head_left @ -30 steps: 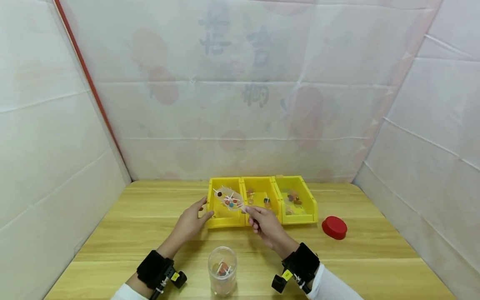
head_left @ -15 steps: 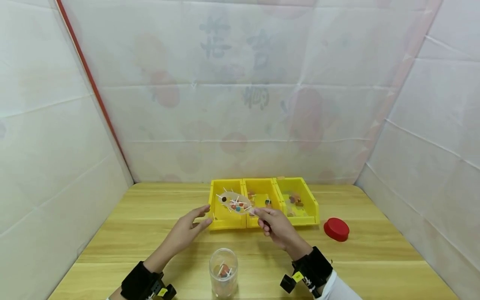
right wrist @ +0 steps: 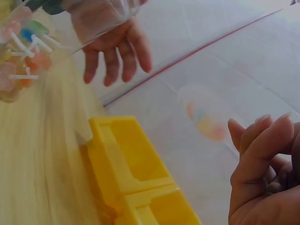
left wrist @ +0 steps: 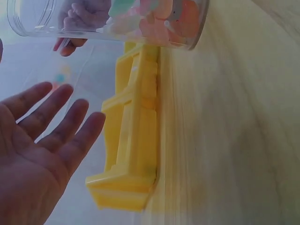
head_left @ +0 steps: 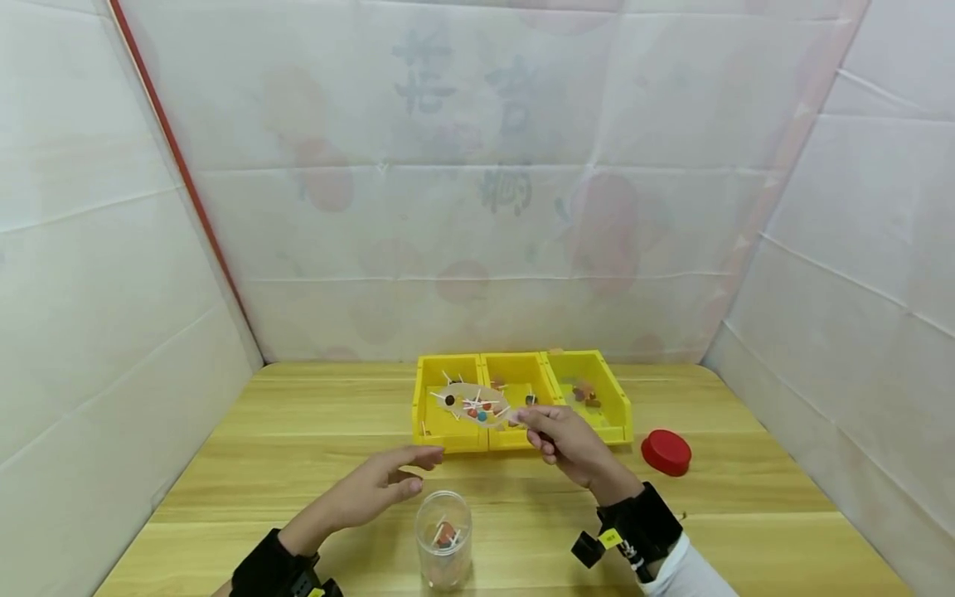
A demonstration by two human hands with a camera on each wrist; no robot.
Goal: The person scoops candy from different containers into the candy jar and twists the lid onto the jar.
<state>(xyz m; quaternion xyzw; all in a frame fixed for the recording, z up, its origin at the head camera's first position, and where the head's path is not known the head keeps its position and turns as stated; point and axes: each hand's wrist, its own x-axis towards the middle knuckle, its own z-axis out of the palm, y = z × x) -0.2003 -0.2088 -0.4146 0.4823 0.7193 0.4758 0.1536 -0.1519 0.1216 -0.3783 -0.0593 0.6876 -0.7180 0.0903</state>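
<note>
My right hand (head_left: 567, 444) pinches the handle of a clear scoop (head_left: 461, 393), held up in front of the left yellow bin (head_left: 450, 445). Several small lollipops (head_left: 482, 410) with white sticks lie in it; in the right wrist view the loaded scoop is a faint blur. My left hand (head_left: 373, 489) is in the air, fingers extended and holding nothing, to the left of a clear jar (head_left: 445, 572). That jar stands upright without a lid, and colourful lollipops (right wrist: 28, 61) lie in its bottom.
Two more yellow bins, a middle one (head_left: 515, 362) and a right one (head_left: 618, 406), adjoin the left bin and hold several candies. A red lid (head_left: 666, 453) lies on the wooden table (head_left: 298, 431) to their right. White sheeting (head_left: 477, 249) encloses the back and sides.
My left hand has drawn back from the left bin toward the jar. My right hand has shifted right and slightly nearer me, carrying the loaded scoop.
</note>
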